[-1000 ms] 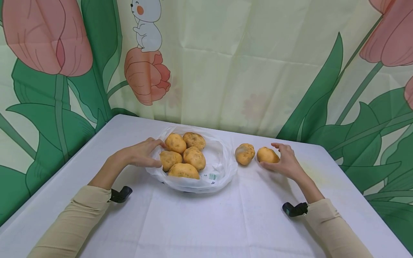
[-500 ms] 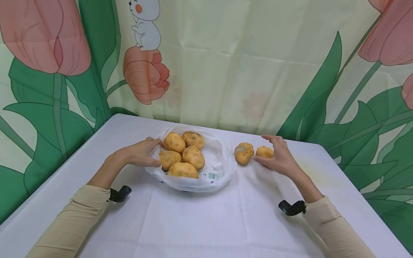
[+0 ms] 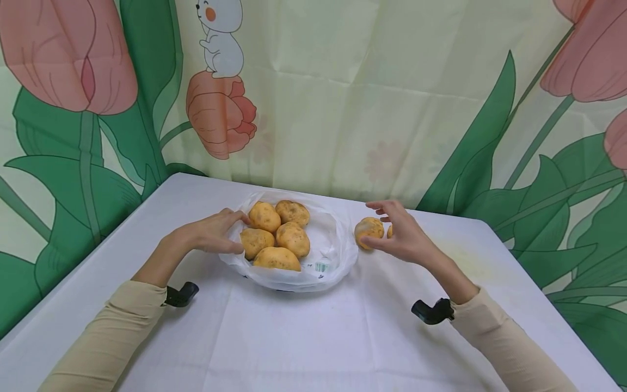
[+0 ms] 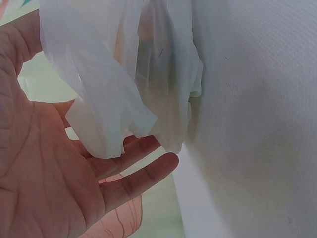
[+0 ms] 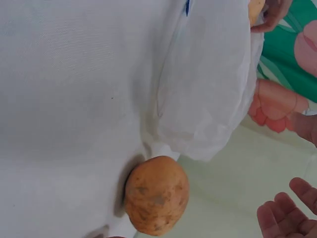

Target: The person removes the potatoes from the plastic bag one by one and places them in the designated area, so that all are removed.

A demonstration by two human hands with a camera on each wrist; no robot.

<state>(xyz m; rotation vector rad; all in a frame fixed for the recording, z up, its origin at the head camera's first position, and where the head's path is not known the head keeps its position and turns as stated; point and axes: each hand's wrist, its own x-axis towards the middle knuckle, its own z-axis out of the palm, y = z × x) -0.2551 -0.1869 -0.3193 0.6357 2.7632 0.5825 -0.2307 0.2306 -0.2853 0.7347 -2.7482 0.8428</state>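
Note:
A white plastic bag (image 3: 338, 261), its rim rolled open, holds several potatoes (image 3: 276, 258). At its left rim is my left hand (image 3: 213, 233); in the left wrist view the plastic hangs between the thumb and the extended, spread fingers. On the bag's right lies a loose potato (image 3: 369, 228), also seen as a brown-marked potato (image 5: 156, 196) in the right wrist view. My right hand (image 3: 404, 234) hovers there with thumb and fingers apart, holding nothing, and overlaps this potato in the head view. A second loose potato (image 3: 389, 231) is mostly hidden behind the hand.
A white cloth covers the table (image 3: 289, 337). Behind it hangs a pale curtain (image 3: 318, 136) with printed tulips and a white animal. A black wrist camera (image 3: 182, 294) sits on the left wrist, another black camera (image 3: 433, 311) on the right.
My right hand has moved left, from around the farther loose potato to the one nearer the bag, leaving both potatoes in place. The left hand stays at the bag's rim.

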